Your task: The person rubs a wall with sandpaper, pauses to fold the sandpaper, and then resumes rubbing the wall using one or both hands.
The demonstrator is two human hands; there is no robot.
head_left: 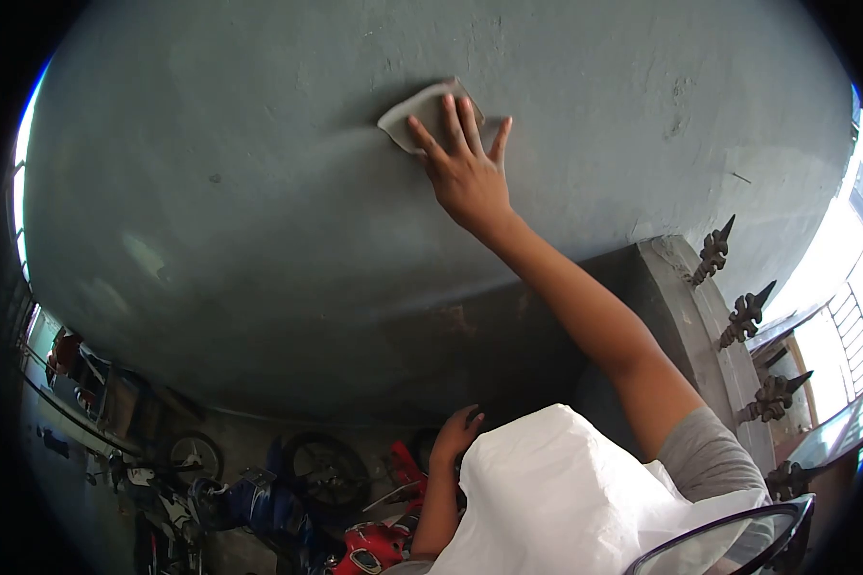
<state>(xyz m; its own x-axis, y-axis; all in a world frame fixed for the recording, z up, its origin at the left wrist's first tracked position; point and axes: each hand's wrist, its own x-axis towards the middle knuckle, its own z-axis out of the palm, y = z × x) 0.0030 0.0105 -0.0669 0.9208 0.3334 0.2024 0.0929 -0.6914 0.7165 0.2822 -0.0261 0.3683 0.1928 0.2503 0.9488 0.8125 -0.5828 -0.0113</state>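
Note:
High on the grey wall (288, 192), my right hand (470, 177) is spread out with its fingers apart. Its fingertips press a thin greyish sheet that looks like sandpaper (412, 120) flat against the surface. One edge of the sheet curls away from the wall. Lower down, my left hand (457, 433) hangs in front of the dark foot of the wall. Its fingers are slightly bent and apart, and nothing shows in them. The near part of that arm is partly hidden behind a white covering (547, 479).
Metal spikes (746, 314) line the top of a concrete ledge (676, 287) on the right. Below are a blue motorcycle (268, 503) and a red one (379, 546) close to the wall. Spectacles (729, 537) cross the lower right corner.

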